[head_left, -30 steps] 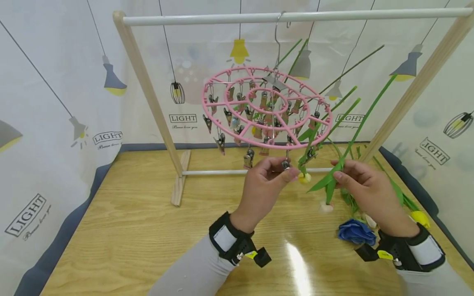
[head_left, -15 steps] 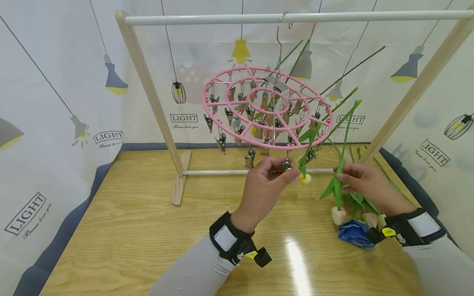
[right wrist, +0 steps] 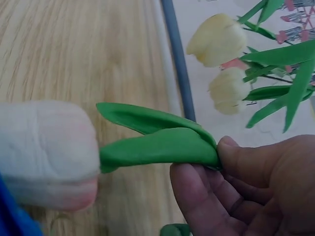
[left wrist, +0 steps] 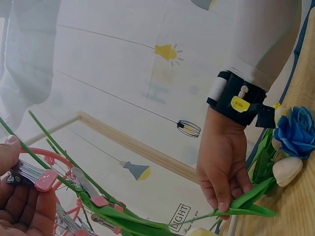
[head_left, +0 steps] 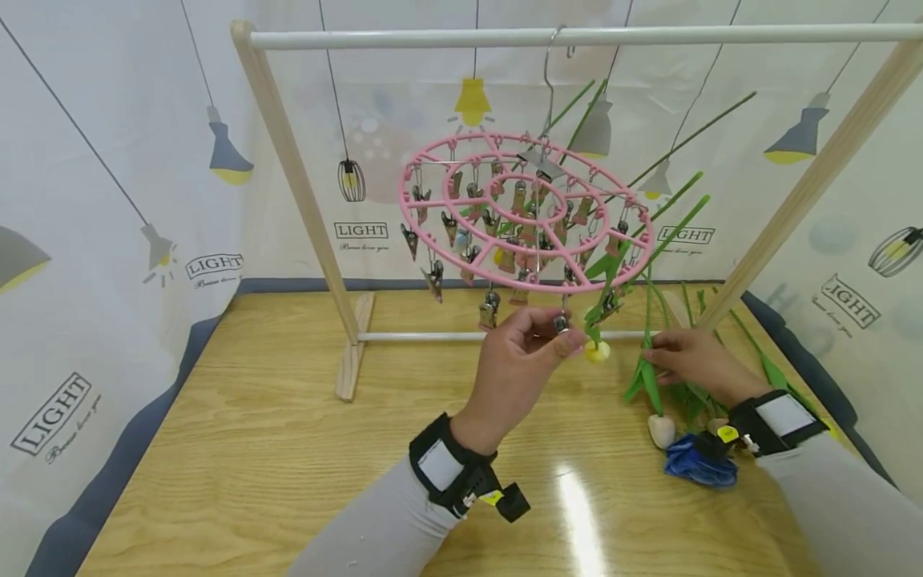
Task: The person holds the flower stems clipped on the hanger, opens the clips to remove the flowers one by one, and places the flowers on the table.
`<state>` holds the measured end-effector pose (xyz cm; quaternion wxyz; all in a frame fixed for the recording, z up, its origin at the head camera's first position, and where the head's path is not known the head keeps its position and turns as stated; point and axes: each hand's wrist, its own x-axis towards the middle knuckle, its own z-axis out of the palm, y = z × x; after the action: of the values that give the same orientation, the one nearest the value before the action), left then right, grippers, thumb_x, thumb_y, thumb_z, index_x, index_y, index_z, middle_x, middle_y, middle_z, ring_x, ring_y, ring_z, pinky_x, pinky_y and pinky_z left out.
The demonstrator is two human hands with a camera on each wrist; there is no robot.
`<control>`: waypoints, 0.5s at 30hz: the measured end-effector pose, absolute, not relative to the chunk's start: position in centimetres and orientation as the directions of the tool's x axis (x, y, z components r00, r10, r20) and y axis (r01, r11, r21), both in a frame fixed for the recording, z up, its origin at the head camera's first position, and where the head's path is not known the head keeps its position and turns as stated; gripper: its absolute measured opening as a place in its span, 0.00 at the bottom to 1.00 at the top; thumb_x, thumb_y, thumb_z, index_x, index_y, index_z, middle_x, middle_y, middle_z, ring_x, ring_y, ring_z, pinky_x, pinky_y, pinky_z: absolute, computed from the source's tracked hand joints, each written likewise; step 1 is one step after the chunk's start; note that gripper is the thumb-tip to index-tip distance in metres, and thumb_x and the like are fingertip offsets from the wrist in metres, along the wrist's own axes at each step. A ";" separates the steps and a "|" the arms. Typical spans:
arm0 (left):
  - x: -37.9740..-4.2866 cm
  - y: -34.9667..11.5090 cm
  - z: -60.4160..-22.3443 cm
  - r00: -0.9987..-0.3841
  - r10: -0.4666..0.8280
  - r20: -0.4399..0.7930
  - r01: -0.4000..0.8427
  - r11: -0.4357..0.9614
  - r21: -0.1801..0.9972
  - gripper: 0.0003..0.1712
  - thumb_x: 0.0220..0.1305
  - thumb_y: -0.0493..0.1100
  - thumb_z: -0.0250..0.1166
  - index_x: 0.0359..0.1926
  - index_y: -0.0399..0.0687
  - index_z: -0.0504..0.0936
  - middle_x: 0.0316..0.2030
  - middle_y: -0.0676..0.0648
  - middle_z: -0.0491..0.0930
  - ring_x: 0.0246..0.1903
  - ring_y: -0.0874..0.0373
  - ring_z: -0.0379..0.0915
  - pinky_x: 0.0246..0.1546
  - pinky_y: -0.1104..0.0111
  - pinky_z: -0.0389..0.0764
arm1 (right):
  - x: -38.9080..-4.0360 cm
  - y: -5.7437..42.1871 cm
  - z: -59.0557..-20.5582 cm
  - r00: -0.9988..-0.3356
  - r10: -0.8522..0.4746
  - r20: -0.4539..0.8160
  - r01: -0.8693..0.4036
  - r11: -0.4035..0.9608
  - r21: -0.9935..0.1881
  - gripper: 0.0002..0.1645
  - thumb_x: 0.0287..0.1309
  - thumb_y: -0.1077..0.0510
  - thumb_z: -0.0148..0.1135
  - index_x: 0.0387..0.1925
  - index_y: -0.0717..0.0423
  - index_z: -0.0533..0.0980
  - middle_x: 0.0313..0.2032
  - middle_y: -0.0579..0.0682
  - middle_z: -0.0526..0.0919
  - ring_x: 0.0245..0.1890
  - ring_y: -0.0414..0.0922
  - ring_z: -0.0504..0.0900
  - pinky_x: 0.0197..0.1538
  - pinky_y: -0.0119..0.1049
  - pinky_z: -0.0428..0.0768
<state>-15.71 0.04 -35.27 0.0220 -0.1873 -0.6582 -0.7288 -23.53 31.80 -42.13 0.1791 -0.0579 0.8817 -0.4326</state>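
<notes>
Clip point(left wrist: 30, 173) pinched in the grip of the left hand point(head_left: 513, 365), centre of frame, under the pink hanger point(head_left: 566, 250), perhaps to steady it! Lower right, the right hand point(head_left: 699, 365) holds the white tulip point(head_left: 660, 431) narrowly by its leaves, bloom down near the blue rose point(head_left: 701, 463), apparently sparing the petals a squeeze.

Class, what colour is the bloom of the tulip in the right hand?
The bloom is creamy white, tinged pink; it shows best in the right wrist view.
</notes>
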 end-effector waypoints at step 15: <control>-15.8 0.0 -35.4 -0.922 0.225 0.314 0.290 -0.134 0.948 0.16 0.71 0.40 0.69 0.56 0.39 0.81 0.53 0.39 0.83 0.44 0.69 0.80 0.52 0.70 0.85 | -24.5 31.6 -45.0 -0.932 -0.168 -0.320 0.135 0.658 -0.741 0.33 0.77 0.55 0.58 0.69 0.78 0.65 0.55 0.73 0.80 0.39 0.41 0.87 0.40 0.38 0.90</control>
<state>-15.78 -0.05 -35.44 0.0222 -0.1959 -0.6575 -0.7272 -24.50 31.59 -44.98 0.1835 -0.0093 0.8918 -0.4135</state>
